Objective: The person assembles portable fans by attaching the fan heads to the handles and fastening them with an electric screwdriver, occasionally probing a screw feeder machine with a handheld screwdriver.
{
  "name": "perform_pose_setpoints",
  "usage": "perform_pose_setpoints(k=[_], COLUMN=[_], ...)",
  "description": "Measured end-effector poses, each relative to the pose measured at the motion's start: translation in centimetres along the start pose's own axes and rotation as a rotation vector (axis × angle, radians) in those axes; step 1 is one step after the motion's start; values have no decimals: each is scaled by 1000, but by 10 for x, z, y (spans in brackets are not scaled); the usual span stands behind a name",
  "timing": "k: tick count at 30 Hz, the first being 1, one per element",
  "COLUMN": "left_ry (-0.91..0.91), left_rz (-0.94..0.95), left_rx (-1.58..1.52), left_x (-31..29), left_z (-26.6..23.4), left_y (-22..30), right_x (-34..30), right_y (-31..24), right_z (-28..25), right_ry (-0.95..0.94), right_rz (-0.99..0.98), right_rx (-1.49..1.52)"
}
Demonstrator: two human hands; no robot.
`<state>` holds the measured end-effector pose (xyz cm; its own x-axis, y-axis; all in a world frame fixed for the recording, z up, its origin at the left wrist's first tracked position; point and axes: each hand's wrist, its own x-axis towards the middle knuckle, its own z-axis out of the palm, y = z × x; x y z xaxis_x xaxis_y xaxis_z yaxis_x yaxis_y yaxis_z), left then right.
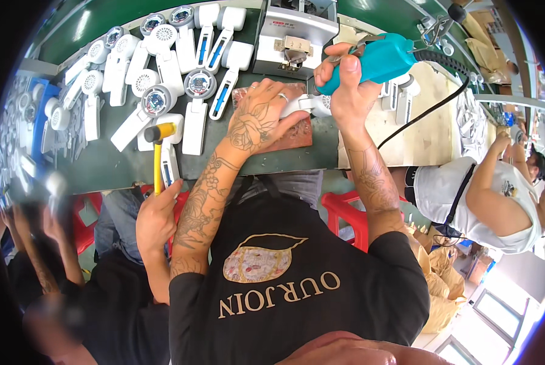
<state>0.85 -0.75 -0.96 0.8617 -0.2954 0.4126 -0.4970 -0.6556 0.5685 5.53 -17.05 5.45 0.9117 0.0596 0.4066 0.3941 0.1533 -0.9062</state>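
Note:
My left hand, a ring on one finger, presses down on a white handheld fan, its fingers around it. The hand covers much of the fan. Underneath lies a worn reddish-brown board on the dark green bench. My right hand is wrapped round a teal electric screwdriver, held tilted just above and right of the fan. The screwdriver's tip is hidden behind my hand, so I cannot tell whether it touches the fan.
Many white fans cover the bench at left. A metal box-shaped machine stands ahead. A co-worker's hand holds a yellow hammer close to my left forearm. A black cable crosses cardboard at right; another person sits beyond.

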Motion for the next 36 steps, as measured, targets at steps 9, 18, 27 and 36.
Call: perform_pose_setpoints(k=[9,18,27,36], left_ry=[-38,-25,-35,-31], left_rz=[12,18,-7,-2], left_rx=[77,61,-23,30], left_x=[2,3,1,-1], left_z=[-5,-3,-8,-7], left_y=[5,2,4,1], right_x=[-4,8,52,32], right_y=[19,11,34,15], right_z=[-1,4,28,35], right_ry=[1,-42,-29,8], right_rz=[37,80,-257,-34], right_rx=[-21,-79,-1,-55])
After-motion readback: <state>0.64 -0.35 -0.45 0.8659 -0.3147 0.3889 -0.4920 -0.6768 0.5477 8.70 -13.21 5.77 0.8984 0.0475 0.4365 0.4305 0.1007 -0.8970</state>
